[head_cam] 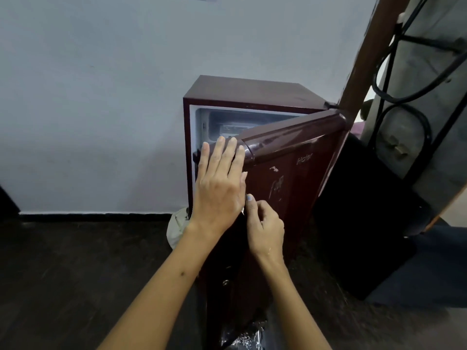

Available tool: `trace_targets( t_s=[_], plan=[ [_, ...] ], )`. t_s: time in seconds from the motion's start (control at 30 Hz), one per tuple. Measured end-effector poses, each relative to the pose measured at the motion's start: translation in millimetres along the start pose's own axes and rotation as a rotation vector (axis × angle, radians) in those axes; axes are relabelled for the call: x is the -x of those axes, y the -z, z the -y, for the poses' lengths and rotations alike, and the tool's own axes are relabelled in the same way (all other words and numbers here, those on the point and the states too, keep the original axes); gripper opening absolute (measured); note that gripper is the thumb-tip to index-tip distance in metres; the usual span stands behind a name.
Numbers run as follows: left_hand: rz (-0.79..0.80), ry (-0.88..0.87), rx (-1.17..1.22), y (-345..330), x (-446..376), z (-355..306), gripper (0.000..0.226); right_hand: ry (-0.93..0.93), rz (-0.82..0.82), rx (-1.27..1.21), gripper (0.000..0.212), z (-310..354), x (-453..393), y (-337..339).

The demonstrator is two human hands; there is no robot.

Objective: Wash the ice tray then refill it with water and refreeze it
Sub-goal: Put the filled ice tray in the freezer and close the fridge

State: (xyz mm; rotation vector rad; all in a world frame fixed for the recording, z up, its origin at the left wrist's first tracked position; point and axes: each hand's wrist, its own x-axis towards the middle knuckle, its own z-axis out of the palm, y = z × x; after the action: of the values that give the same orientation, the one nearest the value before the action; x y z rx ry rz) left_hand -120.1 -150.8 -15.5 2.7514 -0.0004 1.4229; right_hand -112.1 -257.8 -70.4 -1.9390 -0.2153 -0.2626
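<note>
1. Tray: not visible as such. The freezer box (242, 122) at the top of the fridge (249, 94) shows frosted shapes inside; can't tell whether one of them is the tray.
2. Fridge: small, maroon, stands on the floor (75, 274) against the wall (101, 97). White liner shows along the left edge of the opening.
3. Door (290, 173): partly open, hinged at the right, free edge swung toward the camera. Front carries a faint logo and scuffed sticker marks.
4. Left hand (218, 188): fingers straight and together, palm flat against the door's free edge near its top corner. Holds nothing.
5. Right hand (265, 223): just beside the left hand and lower, at the door's free edge. Fingers curled inward; thumb and forefinger pinch toward a small pale bit at the edge. Can't tell what it is or whether it's actually gripped.
6. Pale bag (178, 228): on the floor at the fridge's left bottom corner, partly behind the left wrist.
7. Crinkled foil (242, 337): on the floor below the door's bottom edge.
8. Black panel (366, 223): leans just right of the fridge.
9. Wooden post (364, 54) and black cables (404, 92): upper right, behind the fridge.
</note>
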Motion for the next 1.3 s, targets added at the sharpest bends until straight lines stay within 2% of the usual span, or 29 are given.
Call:
trace_targets(
  t_s=[0.17, 0.43, 0.73, 1.03, 1.3],
  plan=[
    [-0.041, -0.035, -0.04, -19.3, -10.6, 35.6, 0.041, 0.078, 0.082, -0.053, 0.044, -1.5, -7.4, -24.5],
    [-0.089, -0.075, -0.02, -49.4, -31.8, 87.3, 0.042, 0.091, 0.119, -0.084, 0.042, 1.8, -34.0, -71.0],
    [-0.117, -0.108, 0.004, -91.7, -64.8, 146.1, 0.041, 0.068, 0.058, -0.222, 0.047, 3.5, -75.2, -140.3],
    [-0.146, -0.049, 0.127, -136.2, -92.1, 181.4, 0.038, 0.108, 0.013, -0.276, 0.037, -6.4, -114.4, -187.4],
    [-0.096, 0.014, 0.273, -158.2, -112.3, 202.3, 0.035, 0.119, -0.059, -0.175, 0.069, -19.6, -149.5, -219.6]
  ],
)
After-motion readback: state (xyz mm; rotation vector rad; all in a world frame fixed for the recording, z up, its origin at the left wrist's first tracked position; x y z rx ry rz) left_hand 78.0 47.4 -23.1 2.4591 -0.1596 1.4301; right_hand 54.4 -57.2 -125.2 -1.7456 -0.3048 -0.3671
